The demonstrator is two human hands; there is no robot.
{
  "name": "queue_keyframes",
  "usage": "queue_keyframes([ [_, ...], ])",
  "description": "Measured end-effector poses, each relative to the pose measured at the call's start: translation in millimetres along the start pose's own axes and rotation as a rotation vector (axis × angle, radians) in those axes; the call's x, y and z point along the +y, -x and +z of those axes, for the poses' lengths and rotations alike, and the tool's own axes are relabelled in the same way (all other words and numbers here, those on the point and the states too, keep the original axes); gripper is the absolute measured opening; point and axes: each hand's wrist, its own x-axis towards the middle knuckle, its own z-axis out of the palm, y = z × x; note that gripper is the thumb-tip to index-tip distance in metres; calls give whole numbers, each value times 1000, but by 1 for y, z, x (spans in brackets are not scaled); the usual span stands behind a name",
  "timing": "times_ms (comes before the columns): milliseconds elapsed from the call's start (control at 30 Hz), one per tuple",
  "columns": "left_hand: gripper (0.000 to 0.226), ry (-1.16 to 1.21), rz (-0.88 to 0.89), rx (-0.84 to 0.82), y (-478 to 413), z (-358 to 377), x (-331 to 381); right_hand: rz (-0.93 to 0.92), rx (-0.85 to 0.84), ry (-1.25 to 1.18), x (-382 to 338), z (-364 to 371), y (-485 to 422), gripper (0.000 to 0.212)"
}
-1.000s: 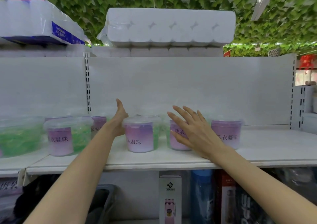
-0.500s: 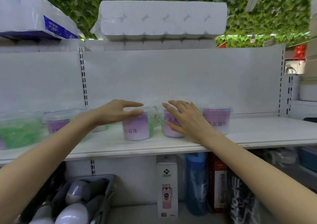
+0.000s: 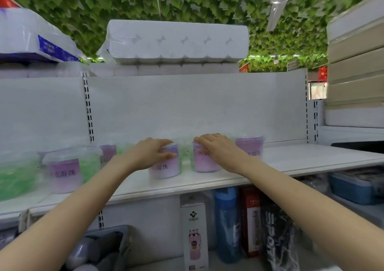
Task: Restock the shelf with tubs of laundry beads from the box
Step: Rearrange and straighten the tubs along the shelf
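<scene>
Several clear tubs of laundry beads with purple labels stand in a row on the white shelf (image 3: 301,162). My left hand (image 3: 148,153) grips the top of one middle tub (image 3: 166,168), fingers over its lid and thumb on its front. My right hand (image 3: 218,150) lies curled over the lid of the neighbouring tub (image 3: 204,164) and holds it. Another tub (image 3: 250,148) stands just right of that hand. More tubs (image 3: 68,172) stand to the left, some showing green beads. The box is out of view.
Packs of toilet rolls (image 3: 176,42) lie on top of the shelf unit. Below the shelf stand a boxed bottle (image 3: 194,233), a blue bottle (image 3: 227,223) and dark packages. A grey bin (image 3: 108,248) sits low at the left. The shelf's right half is bare.
My left hand swung from beside the tub over its lid and closed on it. My right hand slid forward and down onto the neighbouring tub's top.
</scene>
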Motion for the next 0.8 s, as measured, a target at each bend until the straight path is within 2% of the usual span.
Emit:
queue_keyframes([
  [100, 58, -40, 23, 2, -2, 4, 8, 106, -57, 61, -10, -6, 1, 43],
  [200, 71, -71, 37, -10, -1, 4, 12, 181, -167, 157, -20, -15, 6, 52],
  [300, 81, -128, 16, -11, 5, 3, 9, 180, -151, 213, -28, -21, 12, 58],
  [467, 78, -188, -3, 27, 26, -6, -16, 162, -89, 243, -43, -26, 20, 63],
  [600, 76, -224, -83, 52, 53, -30, -56, 161, -81, 162, -66, -25, 13, 90],
  [667, 75, -218, -116, 70, 69, -42, -80, 142, -51, 116, -80, -20, 5, 86],
  [800, 77, -116, -121, 63, 99, -62, -124, 99, -24, 57, -110, -11, -17, 58],
])
